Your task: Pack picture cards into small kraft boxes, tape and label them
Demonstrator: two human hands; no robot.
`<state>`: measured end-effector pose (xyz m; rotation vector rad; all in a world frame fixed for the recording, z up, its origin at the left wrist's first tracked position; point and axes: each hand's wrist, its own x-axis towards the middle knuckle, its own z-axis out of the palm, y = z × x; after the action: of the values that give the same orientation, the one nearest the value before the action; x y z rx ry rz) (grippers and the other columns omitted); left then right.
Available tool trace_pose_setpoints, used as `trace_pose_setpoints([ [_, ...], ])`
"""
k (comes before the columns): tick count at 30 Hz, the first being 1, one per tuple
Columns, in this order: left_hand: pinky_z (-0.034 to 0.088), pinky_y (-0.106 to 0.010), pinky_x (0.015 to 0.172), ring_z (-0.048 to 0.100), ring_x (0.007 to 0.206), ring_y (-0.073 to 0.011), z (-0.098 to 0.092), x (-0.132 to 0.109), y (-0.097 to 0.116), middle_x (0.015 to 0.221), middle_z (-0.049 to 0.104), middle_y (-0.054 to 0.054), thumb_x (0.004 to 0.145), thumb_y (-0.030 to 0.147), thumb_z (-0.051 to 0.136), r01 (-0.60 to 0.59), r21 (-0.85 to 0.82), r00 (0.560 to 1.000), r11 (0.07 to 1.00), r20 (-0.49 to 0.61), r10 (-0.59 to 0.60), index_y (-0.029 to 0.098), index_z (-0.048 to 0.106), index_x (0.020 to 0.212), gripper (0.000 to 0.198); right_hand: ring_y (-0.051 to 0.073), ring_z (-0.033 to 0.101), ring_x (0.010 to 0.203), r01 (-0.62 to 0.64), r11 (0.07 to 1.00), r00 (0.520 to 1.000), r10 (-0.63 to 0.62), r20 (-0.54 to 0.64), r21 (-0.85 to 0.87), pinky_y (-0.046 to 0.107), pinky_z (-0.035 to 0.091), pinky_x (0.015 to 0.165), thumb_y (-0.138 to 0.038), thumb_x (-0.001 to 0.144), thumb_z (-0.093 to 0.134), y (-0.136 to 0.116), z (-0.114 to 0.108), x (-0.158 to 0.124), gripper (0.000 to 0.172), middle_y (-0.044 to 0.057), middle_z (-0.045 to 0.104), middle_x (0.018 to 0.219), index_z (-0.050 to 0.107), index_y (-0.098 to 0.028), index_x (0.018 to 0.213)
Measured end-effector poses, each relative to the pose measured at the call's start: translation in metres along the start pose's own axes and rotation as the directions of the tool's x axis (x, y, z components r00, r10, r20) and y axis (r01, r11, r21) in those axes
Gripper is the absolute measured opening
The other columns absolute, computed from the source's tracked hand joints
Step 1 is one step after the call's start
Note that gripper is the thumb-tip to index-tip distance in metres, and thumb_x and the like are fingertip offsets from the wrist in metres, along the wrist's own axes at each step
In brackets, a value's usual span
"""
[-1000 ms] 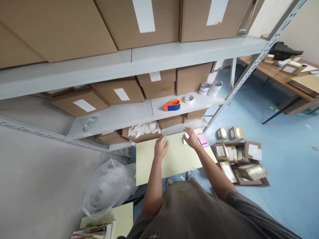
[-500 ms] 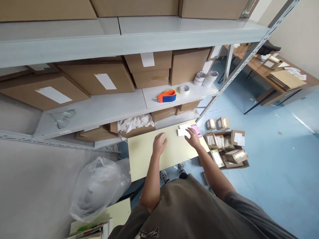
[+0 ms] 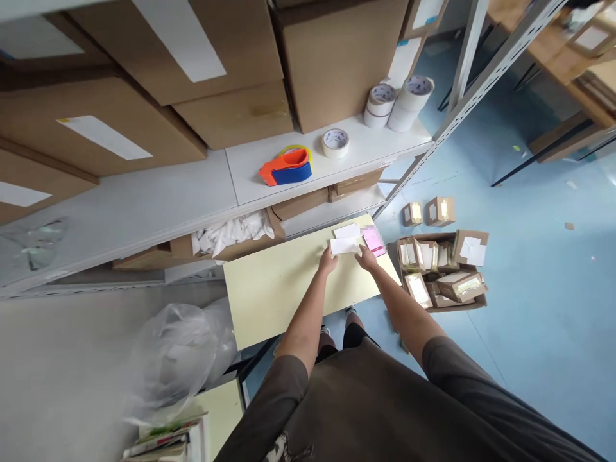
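Note:
My left hand (image 3: 328,262) pinches the left end of a white paper slip (image 3: 344,246) over the pale yellow table (image 3: 274,276). At the slip's right end, my right hand (image 3: 367,258) is closed on its corner. A second white paper (image 3: 346,230) lies just behind the slip. To the right of both papers is a flat pink rectangle (image 3: 374,241), partly blurred out, which looks like a phone screen. My fingertips are small in view and partly hidden.
Beyond the table, a grey shelf (image 3: 168,192) carries cardboard boxes (image 3: 341,70), an orange and blue tape dispenser (image 3: 287,168) and tape rolls (image 3: 335,142). A carton of small parcels (image 3: 452,307) stands on the floor at right. A clear plastic bag (image 3: 178,353) sits at left.
Both hands have come to the white slip and taken its two ends; the left moved right, from above the bare tabletop. The view has tilted down and closer to the shelf.

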<state>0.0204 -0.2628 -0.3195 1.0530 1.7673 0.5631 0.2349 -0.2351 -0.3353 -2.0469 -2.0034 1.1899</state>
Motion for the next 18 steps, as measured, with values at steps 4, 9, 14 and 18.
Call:
trace_pose_setpoints([
  [4,0.055,-0.035,0.102,0.075,0.116,-0.0286,0.022,0.029,-0.011,0.119,0.082,-0.012,0.088,0.019,0.07,0.21,-0.072,0.968,0.975,-0.125,-0.218,0.018,0.079,0.119,0.033,0.03,0.072,0.124,-0.124,0.969,0.991,0.131,-0.021,0.213,0.038,0.055,0.106,-0.025,0.099,0.061,0.014,0.021,0.026,0.058,0.02,0.072,0.141,0.057,-0.011,0.154],
  [9,0.058,-0.031,0.09,0.078,0.101,-0.0253,0.033,0.036,-0.015,0.101,0.084,-0.01,0.086,0.019,0.069,0.27,-0.178,0.915,0.946,-0.26,-0.31,0.018,0.084,0.101,0.021,0.028,0.076,0.104,-0.197,0.9,0.969,0.239,-0.06,0.389,0.036,0.059,0.092,-0.03,0.091,0.065,0.019,0.025,0.04,0.033,0.012,0.082,0.113,0.077,-0.017,0.118],
  [14,0.061,-0.03,0.078,0.078,0.082,-0.0206,0.042,0.048,-0.003,0.091,0.083,-0.01,0.084,0.026,0.074,0.229,-0.336,0.891,0.913,-0.304,-0.336,0.014,0.085,0.108,0.029,0.026,0.075,0.094,-0.114,0.899,0.964,0.203,-0.173,0.423,0.037,0.059,0.092,-0.031,0.088,0.062,0.016,0.0,0.059,0.03,0.01,0.082,0.105,0.078,-0.017,0.109],
  [18,0.061,-0.029,0.079,0.078,0.084,-0.0205,0.05,0.067,0.007,0.091,0.083,-0.009,0.078,0.025,0.08,0.221,-0.452,0.87,0.864,-0.308,-0.384,0.015,0.085,0.108,0.032,0.028,0.072,0.112,-0.045,0.954,0.96,0.124,-0.251,0.298,0.038,0.054,0.105,-0.028,0.091,0.059,0.008,-0.023,0.081,0.035,0.015,0.078,0.123,0.077,-0.016,0.119],
])
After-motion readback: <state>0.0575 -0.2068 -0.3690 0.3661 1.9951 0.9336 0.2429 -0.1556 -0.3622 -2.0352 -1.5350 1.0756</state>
